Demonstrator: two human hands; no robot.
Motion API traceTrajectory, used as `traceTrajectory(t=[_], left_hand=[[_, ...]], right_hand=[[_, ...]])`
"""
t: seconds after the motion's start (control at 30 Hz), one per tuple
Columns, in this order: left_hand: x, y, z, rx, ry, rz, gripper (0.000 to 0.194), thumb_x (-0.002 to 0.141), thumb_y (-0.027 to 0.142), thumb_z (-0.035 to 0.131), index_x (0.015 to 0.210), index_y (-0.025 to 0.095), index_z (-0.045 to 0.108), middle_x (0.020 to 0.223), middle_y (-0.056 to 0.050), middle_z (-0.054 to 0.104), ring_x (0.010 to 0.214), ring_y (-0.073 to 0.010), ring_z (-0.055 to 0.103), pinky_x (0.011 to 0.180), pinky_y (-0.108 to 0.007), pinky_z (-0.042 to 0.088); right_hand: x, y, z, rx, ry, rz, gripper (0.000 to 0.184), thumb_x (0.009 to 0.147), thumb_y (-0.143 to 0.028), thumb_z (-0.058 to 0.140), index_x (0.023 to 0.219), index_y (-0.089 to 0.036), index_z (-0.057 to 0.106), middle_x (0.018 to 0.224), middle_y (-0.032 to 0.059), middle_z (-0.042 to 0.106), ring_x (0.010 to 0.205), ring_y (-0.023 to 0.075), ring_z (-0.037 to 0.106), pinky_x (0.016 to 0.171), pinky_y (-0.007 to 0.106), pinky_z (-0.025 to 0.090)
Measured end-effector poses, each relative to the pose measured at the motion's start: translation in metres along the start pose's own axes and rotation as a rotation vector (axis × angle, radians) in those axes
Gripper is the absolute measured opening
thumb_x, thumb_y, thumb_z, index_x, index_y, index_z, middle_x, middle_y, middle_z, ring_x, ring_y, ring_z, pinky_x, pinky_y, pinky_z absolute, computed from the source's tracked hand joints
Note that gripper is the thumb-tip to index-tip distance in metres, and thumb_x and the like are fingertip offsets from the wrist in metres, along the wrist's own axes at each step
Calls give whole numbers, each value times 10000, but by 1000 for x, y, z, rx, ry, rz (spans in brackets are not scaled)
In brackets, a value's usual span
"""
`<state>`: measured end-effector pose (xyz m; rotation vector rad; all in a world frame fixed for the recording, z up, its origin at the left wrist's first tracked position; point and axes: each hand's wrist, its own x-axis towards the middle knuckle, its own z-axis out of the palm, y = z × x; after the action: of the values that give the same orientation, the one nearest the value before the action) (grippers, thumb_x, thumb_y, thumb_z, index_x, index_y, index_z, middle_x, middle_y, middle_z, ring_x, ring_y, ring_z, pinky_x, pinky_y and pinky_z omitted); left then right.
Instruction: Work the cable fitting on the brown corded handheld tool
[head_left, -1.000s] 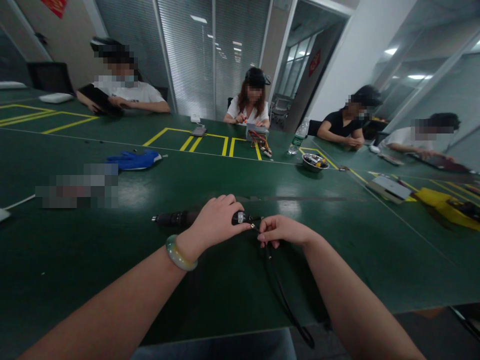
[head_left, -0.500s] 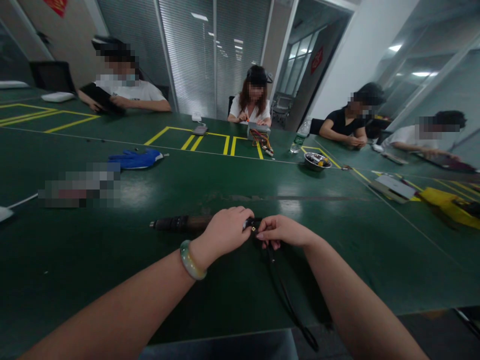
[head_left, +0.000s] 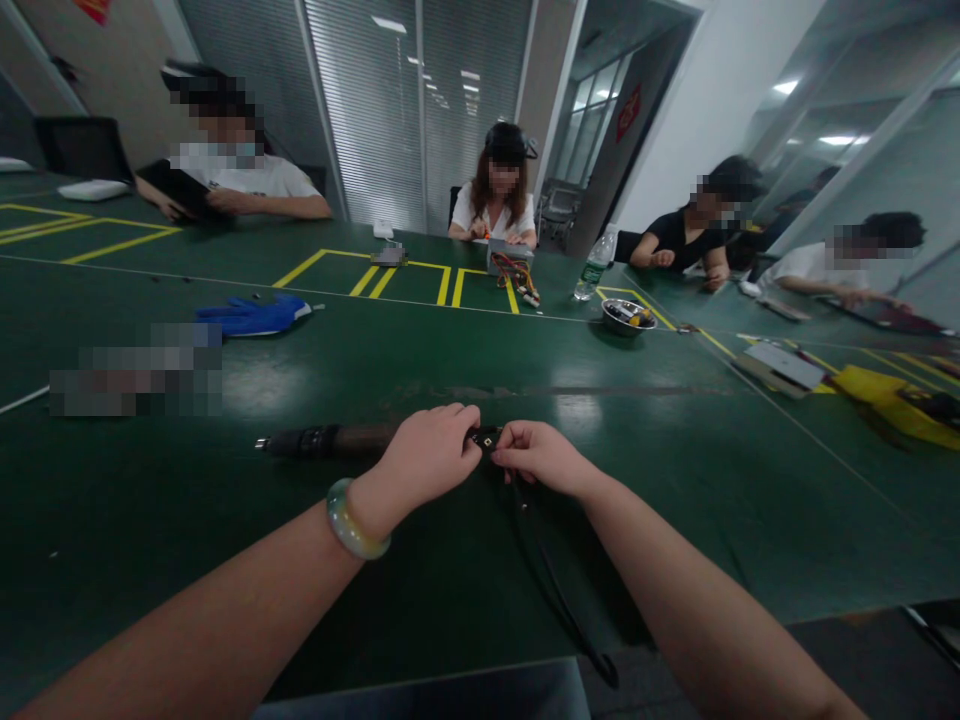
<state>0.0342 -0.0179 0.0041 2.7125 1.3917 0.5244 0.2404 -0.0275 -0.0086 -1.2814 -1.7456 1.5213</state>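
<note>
A dark inline electric screwdriver (head_left: 360, 440) lies on the green table, its metal tip pointing left. My left hand (head_left: 427, 450) is wrapped over its body towards the rear. At the rear shows a dark end piece (head_left: 487, 441) with a small gold-coloured square. My right hand (head_left: 544, 455) pinches this end piece with thumb and fingers; the exact grip point is partly hidden. Below the right hand a black cord (head_left: 551, 575) hangs down across the table and past its front edge.
A blue glove (head_left: 259, 315) lies at the left, beside a blurred-out item. Further off are a metal bowl (head_left: 628, 316) of small parts, a water bottle (head_left: 595, 268), a grey box (head_left: 510, 258) with coloured wires and a yellow bag (head_left: 896, 405). Several people sit across the table.
The whole view has shifted slightly, so hands and screwdriver appear further left. Both hands keep hold at the rear of the screwdriver, and the gold-coloured square shows more plainly between them.
</note>
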Motion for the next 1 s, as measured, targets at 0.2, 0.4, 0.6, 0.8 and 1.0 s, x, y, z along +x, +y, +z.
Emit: traceTrajectory(t=[0.2,0.4,0.6,0.8,1.0], left_hand=[[3,2,3,-44,-15,-2,106,871,272,497,928,221,570,893,-28,638,819,-208,598,710,-338,447],[4,-1,3,-57,-45,44,147,862,296,564,996,236,561,975,-20,648,870,-211,613,723,-330,457],[6,-1,5,-13,-40,43,130,865,299,587,969,232,547,946,-14,644,857,-207,616,692,-314,452],[6,-4,5,-7,-26,54,115,873,289,575,970,229,558,953,-8,646,853,-194,618,700,-308,457],[8,-5,6,-26,-44,52,119,874,282,552,974,223,579,958,-18,653,842,-192,621,705,-306,458]], right_hand=[[-1,4,-8,-268,167,-42,81,801,-250,639,785,-182,597,638,-15,640,582,118,584,539,209,399],[0,6,-7,-459,231,-61,79,814,-255,634,850,-198,674,664,-29,643,595,107,573,548,210,361],[-1,2,-4,-543,341,-25,117,846,-284,630,898,-222,715,686,-32,659,610,105,590,548,212,360],[0,1,-1,-586,380,-29,109,858,-294,631,857,-238,725,692,-39,668,606,106,588,551,221,360],[5,5,4,-621,405,-79,110,852,-285,640,900,-255,734,716,-42,673,624,107,582,565,221,353]])
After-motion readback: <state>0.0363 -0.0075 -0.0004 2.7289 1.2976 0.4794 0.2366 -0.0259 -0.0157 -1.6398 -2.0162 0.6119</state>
